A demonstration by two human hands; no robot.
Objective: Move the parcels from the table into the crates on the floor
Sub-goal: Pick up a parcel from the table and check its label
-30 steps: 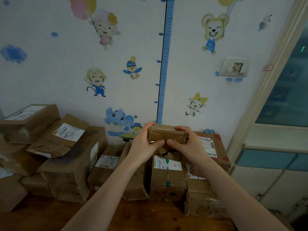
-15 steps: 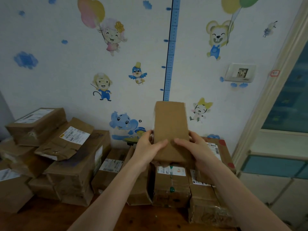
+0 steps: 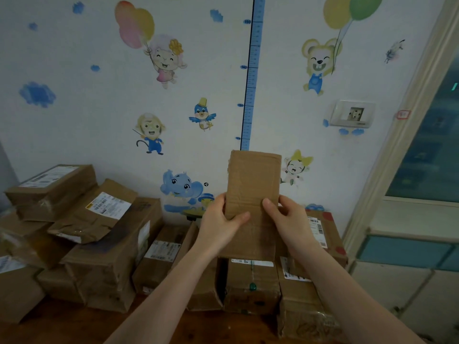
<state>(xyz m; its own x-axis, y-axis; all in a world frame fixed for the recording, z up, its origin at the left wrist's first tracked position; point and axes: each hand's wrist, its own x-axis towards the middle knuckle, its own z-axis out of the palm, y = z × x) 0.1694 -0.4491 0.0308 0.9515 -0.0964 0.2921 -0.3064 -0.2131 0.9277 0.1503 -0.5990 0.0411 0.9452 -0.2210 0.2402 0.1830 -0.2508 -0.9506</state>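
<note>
1. Holding slim cardboard parcel (image 3: 253, 182) upright, long axis vertical, over piled parcels (image 3: 109, 247) on worktop (image 3: 62, 331) far side.
2. Pinching its lower half w/ left grip (image 3: 221, 225) + right grip (image 3: 291, 219), one per side, equally near.
3. No crates in view; prob. turn away, lower to floor.

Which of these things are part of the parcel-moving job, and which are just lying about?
Job: plain parcel, gripped by left hand and right hand; stacked parcels on the table. Crates are not in view.
Lying about: cartoon stickers; height ruler; wall socket.
</note>
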